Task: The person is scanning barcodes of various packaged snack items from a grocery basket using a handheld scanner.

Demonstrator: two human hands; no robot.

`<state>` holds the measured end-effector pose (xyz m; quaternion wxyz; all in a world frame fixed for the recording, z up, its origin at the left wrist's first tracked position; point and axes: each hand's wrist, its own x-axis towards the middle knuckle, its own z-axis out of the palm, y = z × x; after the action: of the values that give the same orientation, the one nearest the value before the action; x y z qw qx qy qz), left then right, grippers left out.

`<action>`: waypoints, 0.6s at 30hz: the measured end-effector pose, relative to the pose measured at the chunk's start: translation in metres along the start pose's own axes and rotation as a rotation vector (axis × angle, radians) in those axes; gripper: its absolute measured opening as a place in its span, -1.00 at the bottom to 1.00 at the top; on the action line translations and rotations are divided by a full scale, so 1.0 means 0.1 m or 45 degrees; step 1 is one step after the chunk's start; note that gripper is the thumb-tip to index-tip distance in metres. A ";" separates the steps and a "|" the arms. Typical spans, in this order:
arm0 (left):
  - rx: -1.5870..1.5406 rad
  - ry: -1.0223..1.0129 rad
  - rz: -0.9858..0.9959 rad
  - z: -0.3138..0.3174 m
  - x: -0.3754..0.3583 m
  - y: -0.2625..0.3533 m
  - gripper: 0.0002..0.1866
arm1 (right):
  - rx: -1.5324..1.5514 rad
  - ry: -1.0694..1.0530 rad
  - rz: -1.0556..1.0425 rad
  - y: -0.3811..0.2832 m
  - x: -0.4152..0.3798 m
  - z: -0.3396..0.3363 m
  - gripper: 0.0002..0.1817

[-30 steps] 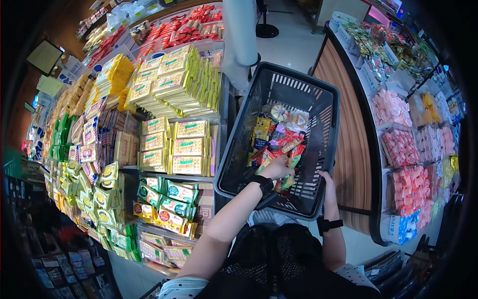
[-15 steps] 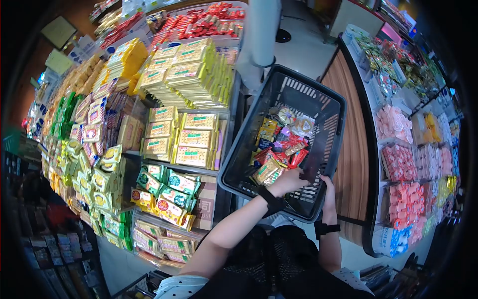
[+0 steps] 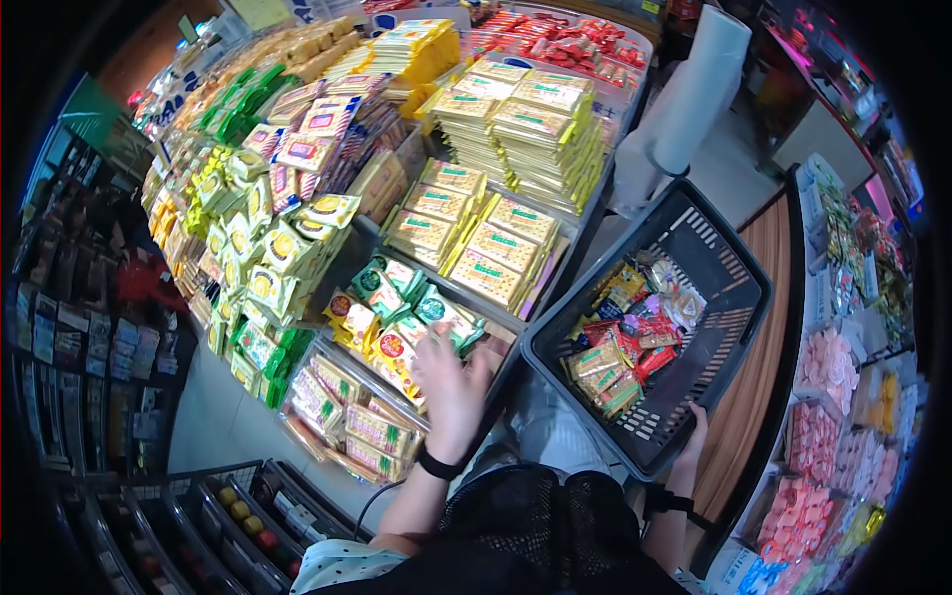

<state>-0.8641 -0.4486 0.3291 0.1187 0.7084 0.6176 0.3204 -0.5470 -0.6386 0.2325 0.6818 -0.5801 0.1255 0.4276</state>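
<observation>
Left hand (image 3: 451,392): to the left of the basket (image 3: 732,273), over the green packets (image 3: 379,285) and yellow packets (image 3: 393,349). Fingers parted and loosely curled; blur hides the tips, so contact cannot be told, and no held packet is discernible. Right hand (image 3: 694,436): fingers closed at the basket's near right edge, their far side hidden. Mixed snack packs (image 3: 601,369) lie inside the basket. Technique, judged: lower the left fingers steadily, pinch one wrapper by its edges, lift straight up without dragging neighbours; keep the basket level and the right grip firm.
</observation>
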 end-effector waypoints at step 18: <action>-0.290 -0.038 -0.687 -0.71 0.05 -0.95 -0.20 | -0.065 -0.128 -0.025 0.05 -0.14 -0.05 -0.67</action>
<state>-0.9827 -0.4408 0.3318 0.2875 0.5055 0.7418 0.3341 -0.5574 -0.6497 0.2374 0.6764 -0.5762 0.0745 0.4527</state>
